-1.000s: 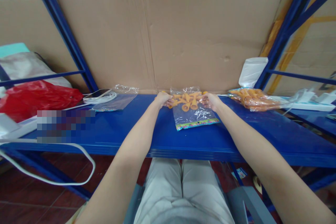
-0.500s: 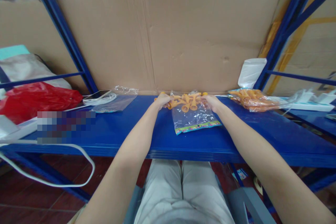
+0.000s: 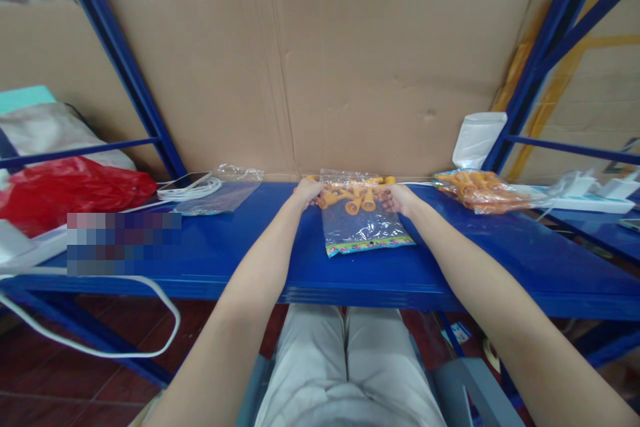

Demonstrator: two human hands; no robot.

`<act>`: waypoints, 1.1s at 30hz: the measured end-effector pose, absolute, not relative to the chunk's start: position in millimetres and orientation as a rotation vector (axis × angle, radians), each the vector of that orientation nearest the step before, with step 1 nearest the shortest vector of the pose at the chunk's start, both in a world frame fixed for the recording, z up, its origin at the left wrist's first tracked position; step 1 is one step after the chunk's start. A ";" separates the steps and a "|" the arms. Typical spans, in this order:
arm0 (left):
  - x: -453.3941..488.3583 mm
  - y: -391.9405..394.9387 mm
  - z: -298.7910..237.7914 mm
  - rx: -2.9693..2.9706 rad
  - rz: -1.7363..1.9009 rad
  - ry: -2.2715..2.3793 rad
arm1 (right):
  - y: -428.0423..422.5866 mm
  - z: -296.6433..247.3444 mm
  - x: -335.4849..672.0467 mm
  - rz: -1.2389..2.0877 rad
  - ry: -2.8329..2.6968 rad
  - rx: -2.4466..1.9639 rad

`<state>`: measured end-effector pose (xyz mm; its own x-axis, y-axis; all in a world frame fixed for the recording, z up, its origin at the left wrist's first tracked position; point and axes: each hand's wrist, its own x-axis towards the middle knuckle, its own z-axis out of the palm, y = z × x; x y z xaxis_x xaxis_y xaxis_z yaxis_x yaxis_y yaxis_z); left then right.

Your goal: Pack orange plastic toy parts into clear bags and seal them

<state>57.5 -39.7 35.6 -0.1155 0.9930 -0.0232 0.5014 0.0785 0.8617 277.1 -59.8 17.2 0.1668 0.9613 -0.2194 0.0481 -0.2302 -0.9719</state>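
Note:
A clear plastic bag with a colourful printed strip lies on the blue shelf, the strip toward me. Several orange trumpet-shaped plastic pieces are bunched at its far half, and clear film shows across the upper part of them. At the bag's left edge, the fingers of my left hand are closed beside the outermost orange pieces. My right hand has its fingers curled at the right edge, pinching the film. The fingertips are small, and just how much film each one grips is hard to see.
To the right lies a filled bag of orange pieces, near a white power strip. On the left are another clear bag, a coiled white cable and a red plastic bag. A cardboard panel stands behind.
The clear film at the bag's far end now shows over the orange pieces. The bag has shifted slightly left, and my right fingers are curled more tightly at its edge.

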 end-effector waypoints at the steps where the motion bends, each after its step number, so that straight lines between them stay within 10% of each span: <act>1: 57.0 -39.2 34.9 1.501 0.949 1.688 | -60.3 17.9 277.2 1.223 -1.019 -1.496; 33: 51.2 -46.0 30.1 1.697 0.534 1.064 | -62.1 21.3 275.2 1.227 -0.797 -1.170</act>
